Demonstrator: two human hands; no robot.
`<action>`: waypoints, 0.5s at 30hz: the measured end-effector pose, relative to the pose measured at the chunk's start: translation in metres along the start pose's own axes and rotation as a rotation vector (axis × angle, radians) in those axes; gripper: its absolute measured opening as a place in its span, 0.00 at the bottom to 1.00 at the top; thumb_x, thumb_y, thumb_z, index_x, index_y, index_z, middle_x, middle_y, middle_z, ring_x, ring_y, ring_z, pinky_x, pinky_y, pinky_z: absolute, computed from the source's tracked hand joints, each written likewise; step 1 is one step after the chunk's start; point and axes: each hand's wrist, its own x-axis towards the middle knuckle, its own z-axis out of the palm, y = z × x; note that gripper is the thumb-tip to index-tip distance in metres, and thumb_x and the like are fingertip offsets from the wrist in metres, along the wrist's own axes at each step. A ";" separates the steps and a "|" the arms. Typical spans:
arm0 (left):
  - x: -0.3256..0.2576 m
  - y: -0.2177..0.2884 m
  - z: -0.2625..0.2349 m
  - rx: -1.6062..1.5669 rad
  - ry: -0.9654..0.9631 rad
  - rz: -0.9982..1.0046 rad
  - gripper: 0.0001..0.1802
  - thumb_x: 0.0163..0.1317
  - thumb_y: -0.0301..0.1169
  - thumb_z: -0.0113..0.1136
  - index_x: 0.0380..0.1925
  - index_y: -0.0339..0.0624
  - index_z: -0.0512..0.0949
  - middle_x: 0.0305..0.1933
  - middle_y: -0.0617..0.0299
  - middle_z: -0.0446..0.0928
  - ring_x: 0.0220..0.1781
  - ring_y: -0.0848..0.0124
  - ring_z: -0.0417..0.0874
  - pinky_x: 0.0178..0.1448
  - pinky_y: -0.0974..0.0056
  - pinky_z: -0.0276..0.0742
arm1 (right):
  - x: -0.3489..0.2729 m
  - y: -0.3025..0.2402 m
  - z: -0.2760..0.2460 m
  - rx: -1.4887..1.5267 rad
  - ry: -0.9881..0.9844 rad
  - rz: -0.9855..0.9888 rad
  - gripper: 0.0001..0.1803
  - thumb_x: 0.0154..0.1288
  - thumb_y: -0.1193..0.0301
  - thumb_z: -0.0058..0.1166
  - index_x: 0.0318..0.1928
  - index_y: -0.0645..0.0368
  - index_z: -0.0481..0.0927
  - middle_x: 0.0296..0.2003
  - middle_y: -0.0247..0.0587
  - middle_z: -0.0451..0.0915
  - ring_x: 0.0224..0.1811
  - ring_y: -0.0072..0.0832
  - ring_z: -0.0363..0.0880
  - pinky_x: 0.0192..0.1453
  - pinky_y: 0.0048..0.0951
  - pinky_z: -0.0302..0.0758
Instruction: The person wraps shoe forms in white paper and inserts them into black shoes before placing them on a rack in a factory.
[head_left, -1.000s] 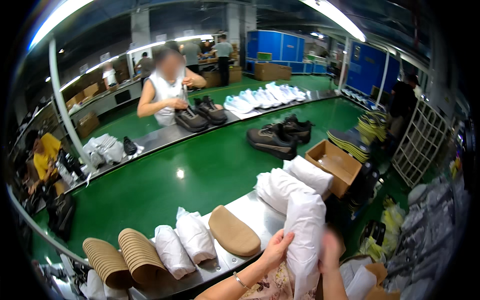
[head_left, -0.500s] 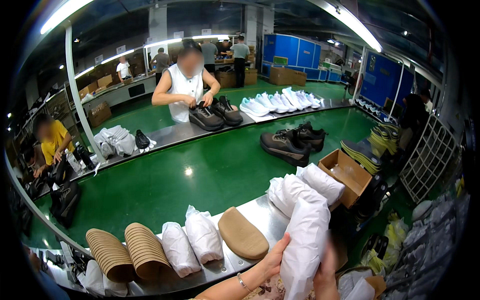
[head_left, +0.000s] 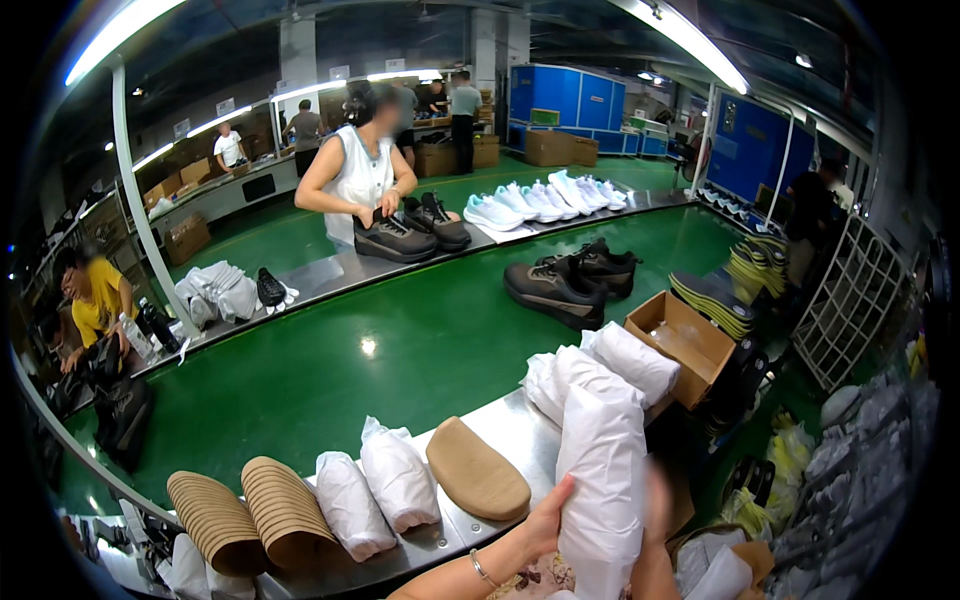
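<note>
A long bundle wrapped in white paper [head_left: 602,470] stands nearly upright between my hands at the front edge of the bench. My left hand [head_left: 545,515] grips its left side, thumb up, with a bracelet on the wrist. On its other side is my right hand [head_left: 655,515], closed against the paper, its fingers partly hidden and blurred. Behind the bundle lie more white wrapped bundles [head_left: 632,362]. Left of my hands a tan, sole-shaped pad [head_left: 478,468] rests on the metal bench, beside two shorter white wrapped bundles [head_left: 400,475].
Two stacks of curved brown cardboard pieces [head_left: 285,500] stand at the left. An open carton [head_left: 690,345] sits at the right. Dark shoes [head_left: 560,285] rest on the green belt [head_left: 350,370]. Across it, a person in white handles dark shoes [head_left: 395,238] near white shoes [head_left: 545,200].
The whole view has shifted slightly. The bundle in my hands has come more upright, both hands still on it. The person across the belt has turned their head aside.
</note>
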 end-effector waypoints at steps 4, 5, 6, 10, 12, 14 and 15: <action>0.001 -0.005 0.010 0.023 0.103 0.061 0.37 0.61 0.50 0.50 0.62 0.36 0.55 0.61 0.55 0.64 0.61 0.63 0.67 0.66 0.59 0.59 | 0.002 0.000 0.000 0.152 -0.045 0.052 0.20 0.70 0.61 0.36 0.48 0.66 0.72 0.42 0.37 0.76 0.42 0.21 0.73 0.49 0.20 0.68; 0.002 -0.006 0.015 0.074 0.179 0.088 0.38 0.60 0.51 0.51 0.62 0.36 0.55 0.61 0.54 0.64 0.61 0.63 0.67 0.66 0.58 0.59 | 0.002 0.000 0.000 0.152 -0.068 0.039 0.20 0.70 0.61 0.36 0.48 0.66 0.71 0.42 0.38 0.76 0.43 0.21 0.73 0.50 0.20 0.68; 0.003 -0.006 0.017 0.125 0.253 0.112 0.39 0.59 0.51 0.52 0.61 0.36 0.55 0.61 0.54 0.64 0.61 0.63 0.67 0.66 0.58 0.59 | 0.003 -0.001 -0.001 0.151 -0.088 0.024 0.21 0.70 0.61 0.36 0.49 0.66 0.71 0.42 0.38 0.77 0.43 0.21 0.73 0.51 0.20 0.68; -0.001 -0.007 0.015 0.204 0.197 0.096 0.41 0.56 0.50 0.56 0.61 0.35 0.56 0.60 0.54 0.65 0.61 0.64 0.67 0.65 0.59 0.60 | 0.012 -0.007 -0.001 0.088 -0.158 0.034 0.21 0.71 0.61 0.36 0.49 0.67 0.71 0.43 0.39 0.76 0.45 0.21 0.72 0.52 0.21 0.68; -0.004 -0.007 0.000 0.188 0.093 0.013 0.41 0.54 0.48 0.58 0.61 0.35 0.56 0.60 0.54 0.65 0.61 0.64 0.67 0.65 0.59 0.61 | 0.017 -0.008 -0.004 0.058 -0.194 0.040 0.21 0.71 0.61 0.36 0.50 0.67 0.70 0.44 0.39 0.76 0.45 0.21 0.72 0.52 0.21 0.67; -0.006 -0.005 0.004 0.259 0.052 -0.044 0.40 0.54 0.46 0.60 0.60 0.34 0.56 0.59 0.54 0.65 0.60 0.64 0.67 0.65 0.60 0.61 | 0.031 0.011 -0.022 -0.025 -0.201 -0.035 0.21 0.70 0.61 0.37 0.50 0.68 0.70 0.46 0.41 0.75 0.47 0.22 0.71 0.53 0.22 0.67; -0.007 -0.003 0.008 0.293 0.033 -0.072 0.40 0.53 0.45 0.60 0.60 0.34 0.57 0.59 0.54 0.65 0.60 0.64 0.67 0.65 0.60 0.61 | 0.034 0.014 -0.023 -0.066 -0.205 -0.071 0.22 0.70 0.61 0.37 0.50 0.68 0.70 0.47 0.41 0.74 0.48 0.22 0.71 0.54 0.22 0.67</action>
